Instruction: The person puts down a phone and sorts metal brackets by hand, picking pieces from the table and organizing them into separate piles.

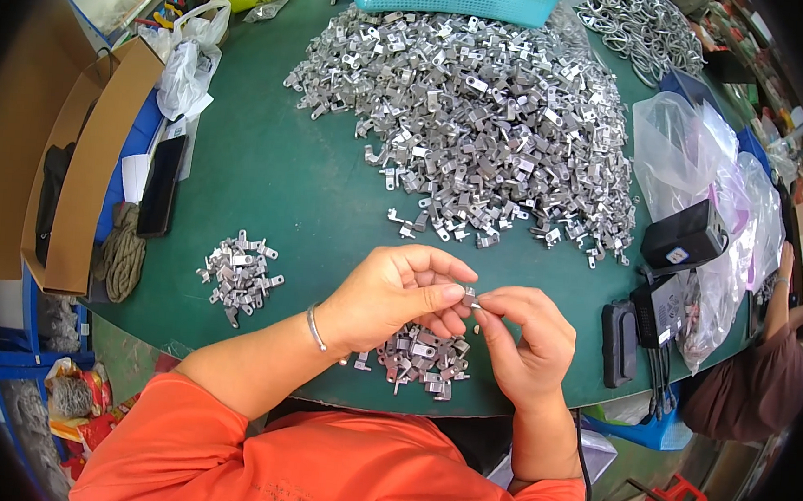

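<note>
A small metal part [470,296] is held up between the two hands, just above the near edge of the worktop [230,178], perhaps so that it can be seen closely. It is pinched between the thumb and fingertips of the left hand [406,288], the other fingers being loosely curled. The thumb and forefinger of the right hand [533,342] are brought nearly together at its other side; whether it is gripped there too cannot be told.

Below the hands, a small pile of similar parts [424,356] is placed, seemingly for short reach. A separate cluster [240,275] is set well apart to the left, apparently to keep it from being mixed with the others. Beyond, a large heap [495,117] is spread, backed by a turquoise basket [456,1]. A cardboard box [101,150] and black devices [684,238] are kept toward the sides, presumably for elbow room.
</note>
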A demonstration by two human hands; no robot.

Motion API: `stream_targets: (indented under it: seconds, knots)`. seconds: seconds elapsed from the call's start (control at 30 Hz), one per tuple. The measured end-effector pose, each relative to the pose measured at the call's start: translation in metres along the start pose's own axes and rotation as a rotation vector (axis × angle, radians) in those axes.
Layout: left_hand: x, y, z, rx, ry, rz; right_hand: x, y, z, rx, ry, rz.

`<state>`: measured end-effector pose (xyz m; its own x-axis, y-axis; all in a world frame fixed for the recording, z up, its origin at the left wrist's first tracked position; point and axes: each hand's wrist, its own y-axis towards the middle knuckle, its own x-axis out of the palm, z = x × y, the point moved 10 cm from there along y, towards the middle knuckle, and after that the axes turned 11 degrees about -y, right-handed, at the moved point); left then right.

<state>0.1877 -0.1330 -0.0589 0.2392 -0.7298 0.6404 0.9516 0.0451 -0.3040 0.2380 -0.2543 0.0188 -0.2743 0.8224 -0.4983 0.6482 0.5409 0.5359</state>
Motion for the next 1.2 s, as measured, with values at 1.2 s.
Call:
stream_targets:
  seconds: [1.2]
  knots:
    - [0.095,0.049,0.277,1.648,1.270,0.319,-0.017,-0.007,-0.008,-0.069,-0.080,0.150]
